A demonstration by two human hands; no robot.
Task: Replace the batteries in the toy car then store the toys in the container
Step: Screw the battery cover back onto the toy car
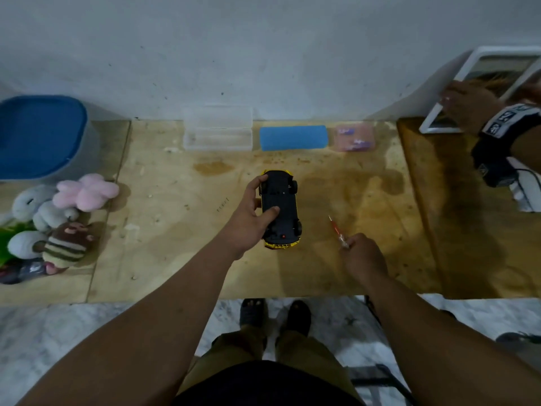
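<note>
A yellow toy car [285, 200] lies upside down in the middle of the wooden table [175, 230], its black underside facing up. My left hand [251, 215] grips the car from its left side, thumb resting on the underside. To the car's right, my right hand [363, 253] pinches the handle of a small red screwdriver [336, 228] whose tip points away from me and touches the table. A large container with a blue lid [38, 136] stands at the far left. Several plush toys [58, 218] are piled in front of it.
Along the wall sit a clear plastic case [218, 130], a blue box [293, 137] and a small pink packet [354, 136]. At the far right another person's hand [465, 106] holds a white tablet [480, 83] above a darker table. The table's front edge is near my feet.
</note>
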